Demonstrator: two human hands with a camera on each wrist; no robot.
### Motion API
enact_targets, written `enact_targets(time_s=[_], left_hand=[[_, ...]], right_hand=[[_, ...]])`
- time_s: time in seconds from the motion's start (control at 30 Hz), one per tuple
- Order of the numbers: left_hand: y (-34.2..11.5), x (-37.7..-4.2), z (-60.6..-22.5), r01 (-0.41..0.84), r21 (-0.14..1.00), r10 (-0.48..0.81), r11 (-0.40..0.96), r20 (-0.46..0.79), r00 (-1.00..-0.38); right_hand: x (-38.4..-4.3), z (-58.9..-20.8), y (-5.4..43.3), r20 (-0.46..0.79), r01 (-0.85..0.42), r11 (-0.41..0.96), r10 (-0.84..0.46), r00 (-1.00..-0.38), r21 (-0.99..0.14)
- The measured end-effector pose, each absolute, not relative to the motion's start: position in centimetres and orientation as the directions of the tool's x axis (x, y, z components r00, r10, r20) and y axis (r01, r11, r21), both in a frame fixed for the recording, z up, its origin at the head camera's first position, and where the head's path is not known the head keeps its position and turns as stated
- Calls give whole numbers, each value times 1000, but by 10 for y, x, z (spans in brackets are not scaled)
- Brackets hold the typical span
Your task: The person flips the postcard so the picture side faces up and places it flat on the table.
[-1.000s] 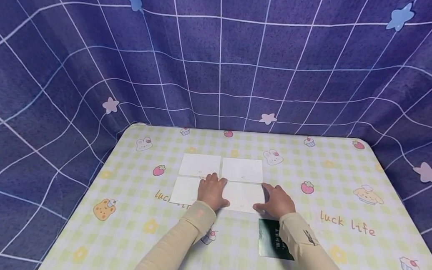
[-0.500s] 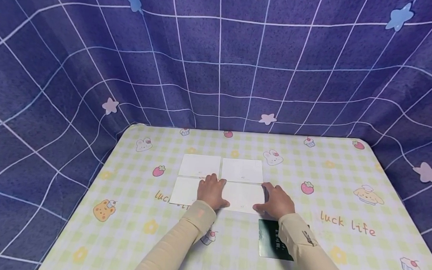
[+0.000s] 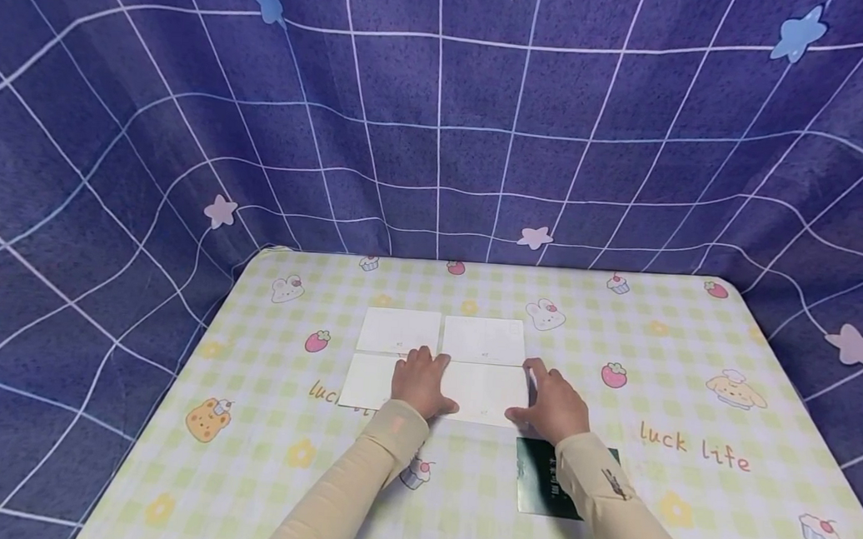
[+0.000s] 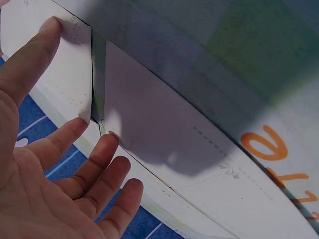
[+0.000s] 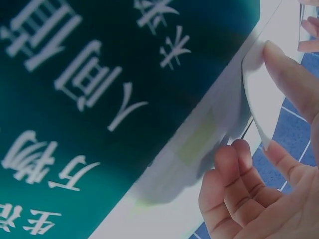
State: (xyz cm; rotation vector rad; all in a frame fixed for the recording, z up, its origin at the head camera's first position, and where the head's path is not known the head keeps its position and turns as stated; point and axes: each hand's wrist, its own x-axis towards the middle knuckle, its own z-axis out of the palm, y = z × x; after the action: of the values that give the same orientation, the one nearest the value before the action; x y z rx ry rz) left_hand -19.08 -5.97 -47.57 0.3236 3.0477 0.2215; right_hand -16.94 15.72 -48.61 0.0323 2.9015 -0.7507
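Several white postcards lie in two rows on the table. My left hand (image 3: 419, 383) rests at the left edge of the near right postcard (image 3: 483, 392), thumb and index fingertip at its corners. In the left wrist view its other fingers spread by the near left postcard (image 4: 164, 114), over a narrow gap. My right hand (image 3: 559, 406) touches the same near right postcard's right edge, thumb (image 5: 289, 74) and index finger at its two corners; that edge looks curved in the right wrist view. Beneath my right wrist lies a dark green card (image 3: 537, 477) with white characters, partly covered by the sleeve.
Behind are the far left postcard (image 3: 399, 332) and far right postcard (image 3: 484, 340), their near edges close to the front row. A checked cloth (image 3: 237, 473) printed with cartoons covers the table. Blue curtain (image 3: 477, 156) with a white grid hangs behind and at both sides.
My left hand has shifted very slightly left. My right index finger has edged a little away from me, and slightly more of the green card shows. The postcards look almost unmoved.
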Motion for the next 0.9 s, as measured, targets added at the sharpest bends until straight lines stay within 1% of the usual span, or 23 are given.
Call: enact_targets(time_s=[0.2,0.4,0.9], left_hand=[[-60,-190,-476,190,164,202,968,-59,-978],[-60,-189,-475,150,176,166,973,-85,-982],[-61,-186,-477,132,202,146,971,-56,-988]], right_hand=[[-166,-485,156,-129,60,867,-5,-992,-494],[-164,-485,156,-115,61,862,4,-993,-503],[-157,-489,158,-35,5,871,-14,-999,-491]])
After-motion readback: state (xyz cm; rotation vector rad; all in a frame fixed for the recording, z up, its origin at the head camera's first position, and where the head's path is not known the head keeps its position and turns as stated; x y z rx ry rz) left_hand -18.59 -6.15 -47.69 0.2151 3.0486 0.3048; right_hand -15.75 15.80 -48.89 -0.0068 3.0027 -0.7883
